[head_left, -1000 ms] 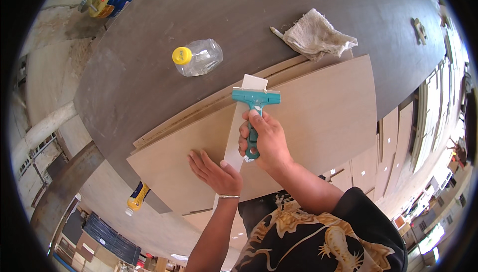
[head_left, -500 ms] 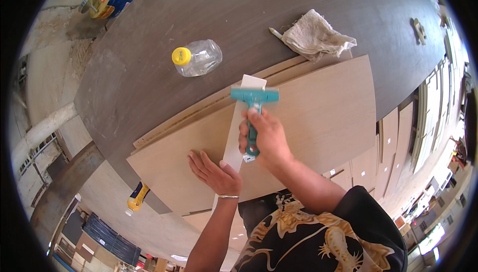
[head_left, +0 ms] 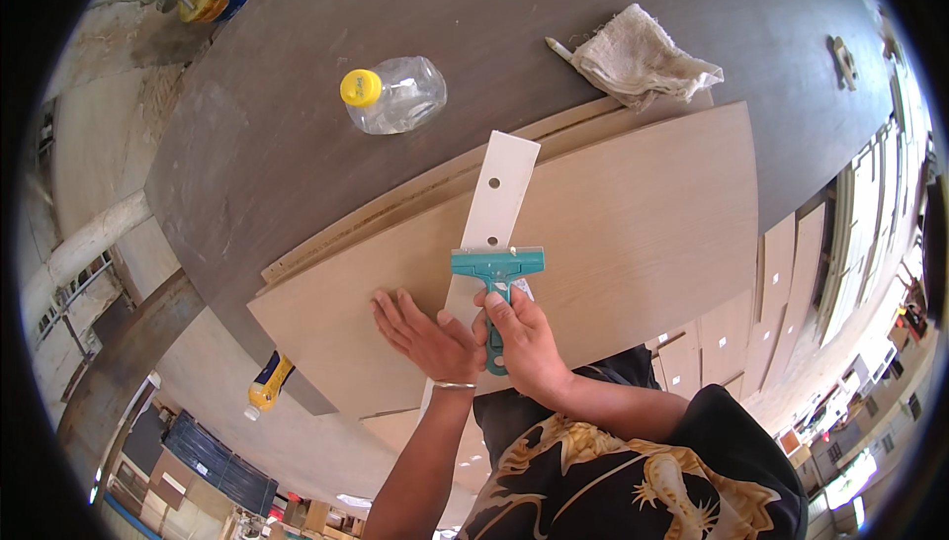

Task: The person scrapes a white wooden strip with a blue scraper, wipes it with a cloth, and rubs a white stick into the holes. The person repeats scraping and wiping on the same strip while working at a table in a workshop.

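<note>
A teal scraper (head_left: 497,264) with a wide T-shaped head is gripped by its handle in my right hand (head_left: 529,344). Its head lies across a long white strip (head_left: 507,179) that has round holes in it. The strip crosses a light wood-grain board (head_left: 643,219) at a slant, its upper end sticking out past the board's far edge. My left hand (head_left: 423,334) lies with fingers stretched on the board just left of the strip, thumb side against it. The two hands are close together, and my forearm partly covers the strip's near end.
More boards (head_left: 583,125) are stacked beneath the top one on a dark table (head_left: 277,165). Beyond them lie a clear plastic bottle with a yellow cap (head_left: 407,95) and a crumpled cloth (head_left: 643,54) beside a pale stick (head_left: 559,48). A small yellow bottle (head_left: 265,392) is at lower left.
My right hand has drawn the scraper along the strip toward me, from its far end to beside my left hand. Holes in the strip now show. The left hand stays on the board.
</note>
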`<action>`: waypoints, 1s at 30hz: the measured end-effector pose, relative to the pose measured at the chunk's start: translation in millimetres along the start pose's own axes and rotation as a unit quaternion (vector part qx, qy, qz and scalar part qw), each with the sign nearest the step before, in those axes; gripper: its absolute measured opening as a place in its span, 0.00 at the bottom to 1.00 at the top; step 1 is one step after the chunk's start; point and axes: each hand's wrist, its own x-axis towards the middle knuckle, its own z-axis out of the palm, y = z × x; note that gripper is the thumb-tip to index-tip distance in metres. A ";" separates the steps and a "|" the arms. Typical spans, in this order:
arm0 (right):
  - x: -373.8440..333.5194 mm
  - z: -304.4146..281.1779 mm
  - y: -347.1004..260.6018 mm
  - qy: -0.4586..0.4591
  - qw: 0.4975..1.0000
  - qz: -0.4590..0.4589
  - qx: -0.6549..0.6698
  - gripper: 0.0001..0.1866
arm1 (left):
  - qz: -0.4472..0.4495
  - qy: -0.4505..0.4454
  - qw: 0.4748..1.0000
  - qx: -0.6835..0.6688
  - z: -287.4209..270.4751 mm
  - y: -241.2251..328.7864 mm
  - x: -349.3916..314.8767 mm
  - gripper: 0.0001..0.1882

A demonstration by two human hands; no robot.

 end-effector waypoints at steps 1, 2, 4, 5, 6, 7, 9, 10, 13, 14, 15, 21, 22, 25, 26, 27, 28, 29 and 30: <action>1.6 2.4 3.8 0.002 1.000 -0.005 0.001 0.15 | -0.002 -0.002 1.000 0.000 0.0 -0.2 -0.9 0.32; 4.3 3.7 4.0 0.003 1.000 -0.010 0.009 0.15 | -0.004 -0.005 1.000 0.004 0.1 -0.6 -1.2 0.32; 10.5 3.8 -1.1 -0.001 1.000 -0.016 0.011 0.15 | -0.008 -0.010 1.000 0.010 0.2 -0.6 -1.6 0.32; 12.7 3.4 -4.9 -0.006 1.000 -0.016 0.004 0.15 | -0.008 -0.010 1.000 0.011 0.0 -0.4 -1.6 0.32; 15.3 3.6 -8.5 -0.003 1.000 0.007 -0.002 0.15 | -0.006 -0.010 1.000 0.010 -0.7 -0.1 -1.8 0.32; 16.9 4.1 -11.9 -0.006 1.000 -0.011 0.028 0.15 | -0.003 -0.008 1.000 0.009 -1.3 0.0 -1.7 0.32; 19.8 6.5 -17.4 -0.010 0.994 -0.018 0.103 0.15 | 0.000 -0.006 1.000 0.005 -1.8 0.8 -1.0 0.33; 19.5 8.1 -19.4 0.009 0.996 0.003 0.089 0.15 | 0.004 -0.005 1.000 0.005 -2.2 0.9 -0.6 0.33; 22.0 12.0 -25.3 0.019 0.996 0.017 0.082 0.15 | 0.006 -0.006 1.000 -0.013 -3.0 1.4 0.8 0.33; 23.4 12.6 -27.2 0.017 0.997 0.023 0.073 0.15 | 0.004 -0.006 1.000 -0.011 -2.8 1.8 0.9 0.33; 23.3 13.0 -28.7 0.033 0.996 0.060 0.058 0.15 | 0.004 -0.005 1.000 -0.008 -2.5 2.1 1.1 0.34; 23.0 16.3 -32.4 0.025 0.994 0.059 0.086 0.15 | 0.005 -0.007 1.000 -0.015 -3.5 1.9 1.6 0.34; 23.5 17.0 -33.3 0.012 0.996 0.029 0.083 0.15 | 0.008 -0.005 1.000 -0.015 -3.7 1.7 1.2 0.34; 27.5 18.1 -37.8 0.026 0.997 0.016 0.072 0.15 | 0.006 -0.004 1.000 -0.015 -3.0 1.5 0.2 0.33; 31.0 17.7 -40.7 0.028 0.997 0.003 0.071 0.15 | 0.002 -0.008 1.000 -0.015 -2.8 1.2 0.3 0.33; 33.9 17.2 -43.9 0.026 0.997 -0.012 0.074 0.15 | 0.002 -0.009 1.000 -0.016 -2.6 1.0 0.3 0.33; 36.5 16.1 -47.2 0.023 0.996 -0.015 0.080 0.14 | 0.003 -0.010 1.000 -0.016 -2.8 0.9 0.3 0.33; 39.4 15.1 -51.1 0.019 0.996 -0.019 0.090 0.14 | 0.002 -0.010 1.000 -0.015 -3.0 1.0 0.5 0.32; 41.0 14.3 -54.6 0.011 0.994 -0.038 0.105 0.14 | 0.001 -0.012 1.000 -0.016 -3.2 1.6 0.2 0.32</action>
